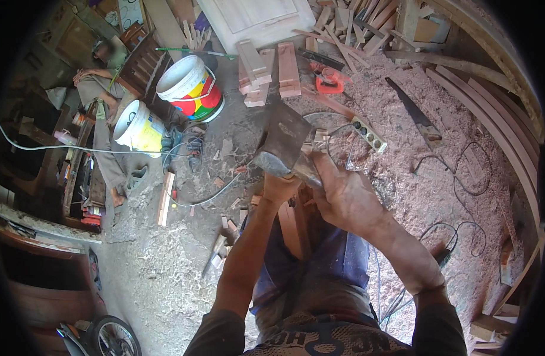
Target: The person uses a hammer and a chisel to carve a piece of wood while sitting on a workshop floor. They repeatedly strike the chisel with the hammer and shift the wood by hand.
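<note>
My right hand (342, 197) grips the handle of a hatchet just under its head. The dull grey hatchet head (282, 141) is raised close to the camera, blade pointing up and away. Just below it, my left hand (278, 188) closes around the top of a reddish wooden piece (294, 228) that stands upright between my knees. The hatchet head hides part of this hand. Both forearms come up from the lower edge over my blue shorts.
Sawdust and offcuts cover the floor. A white bucket (188, 88) and a yellow bucket (138, 127) stand at left, beyond them a seated person (97, 74). Stacked wood blocks (266, 70), a power strip (368, 134), a hand saw (416, 114), cables and curved wooden strips (499, 133) lie ahead and right.
</note>
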A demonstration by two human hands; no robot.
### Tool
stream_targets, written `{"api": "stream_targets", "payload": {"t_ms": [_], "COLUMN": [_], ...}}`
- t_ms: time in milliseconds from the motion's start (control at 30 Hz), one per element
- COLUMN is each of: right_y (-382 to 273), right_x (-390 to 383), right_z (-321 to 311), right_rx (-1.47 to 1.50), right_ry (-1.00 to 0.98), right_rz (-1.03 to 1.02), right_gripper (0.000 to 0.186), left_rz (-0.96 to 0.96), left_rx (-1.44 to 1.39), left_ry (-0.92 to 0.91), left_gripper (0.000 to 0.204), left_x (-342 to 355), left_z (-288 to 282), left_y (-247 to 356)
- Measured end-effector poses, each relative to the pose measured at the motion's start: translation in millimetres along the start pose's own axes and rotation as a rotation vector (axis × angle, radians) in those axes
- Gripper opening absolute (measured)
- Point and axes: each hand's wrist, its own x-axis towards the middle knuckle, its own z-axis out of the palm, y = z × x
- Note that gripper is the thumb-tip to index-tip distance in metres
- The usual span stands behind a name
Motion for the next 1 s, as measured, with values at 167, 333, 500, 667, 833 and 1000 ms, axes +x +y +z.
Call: {"api": "stream_targets", "payload": {"t_ms": [167, 333, 500, 667, 833, 1000], "right_y": [37.5, 2.4, 20.2, 22.8, -11.1, 47.8], "right_x": [-7.2, 2.0, -2.9, -4.2, 3.0, -16.9], "right_z": [38.1, 4.9, 39.4, 31.5, -6.3, 67.0], "right_rx": [-0.214, -0.074, -0.24, -0.16, -0.107, -0.21], "right_ry": [-0.224, 0.03, -0.125, -0.266, 0.014, -0.182], "right_rz": [0.053, -0.127, -0.055, 0.058, -0.094, -0.034], "right_gripper": [0.047, 0.044, 0.039, 0.04, 0.045, 0.053], "left_rz": [-0.113, -0.028, -0.067, 0.124, -0.108, -0.047], "left_rx": [-0.014, -0.035, 0.006, 0.323, -0.047, 0.034], "left_ry": [-0.109, -0.045, -0.103, 0.007, -0.057, -0.105], "left_gripper": [0.027, 0.028, 0.016, 0.027, 0.032, 0.019], "left_x": [-14.6, -21.4, -10.5, -21.9, -20.8, -21.6], "left_z": [0.4, -12.5, -10.7, -6.7, -9.3, -3.2], "left_y": [-10.3, -31.3, 5.2, -19.4, -11.9, -9.0]}}
